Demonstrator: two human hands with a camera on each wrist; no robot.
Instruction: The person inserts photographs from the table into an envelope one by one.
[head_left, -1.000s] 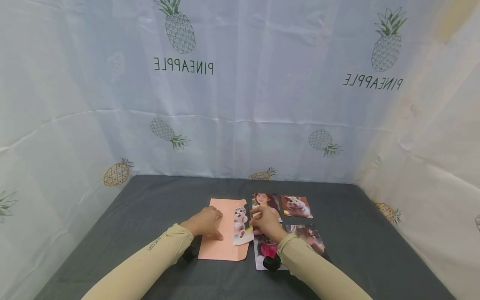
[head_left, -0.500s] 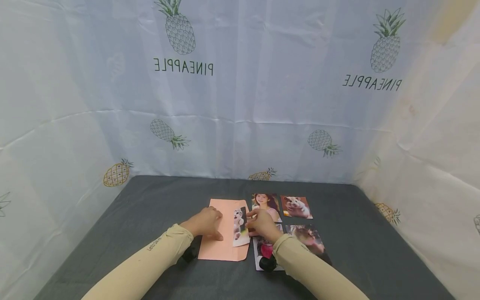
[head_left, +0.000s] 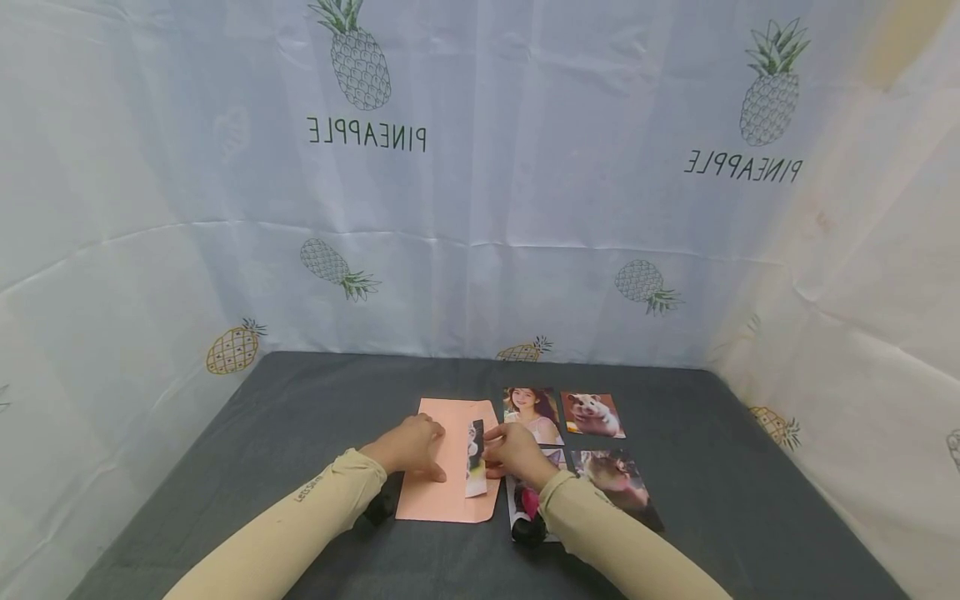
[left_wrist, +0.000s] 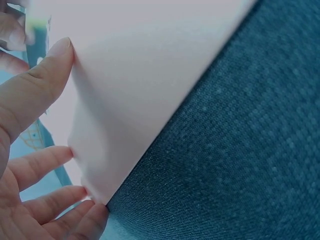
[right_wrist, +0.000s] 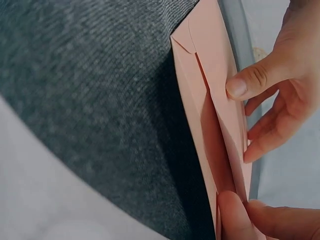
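Observation:
A peach envelope (head_left: pixel 452 417) lies flat, its mouth towards the right. My left hand (head_left: pixel 408 443) rests on its left half, thumb and fingertips spread and pressing on the paper. With thumb and fingers my right hand (head_left: pixel 517 454) pinches the right edge of a kitten photo (head_left: pixel 476 462); only a narrow strip of the photo shows, its left part hidden inside the envelope. The right wrist view shows the parted mouth of the envelope (right_wrist: pixel 212 135), with my right fingertips (right_wrist: pixel 234 212) at that gap.
Right of the envelope lie several photos: a portrait photo (head_left: pixel 531 412), a hamster photo (head_left: pixel 592 414), a photo of a furry animal (head_left: pixel 618 479), and one partly under my right wrist (head_left: pixel 519 500). A dark cloth (head_left: pixel 315 392) covers the table; a pineapple-print curtain (head_left: pixel 480 183) hangs around it.
My right hand has moved left, sliding the kitten photo into the envelope, so the visible strip has grown narrower. My left hand and the envelope have stayed in place.

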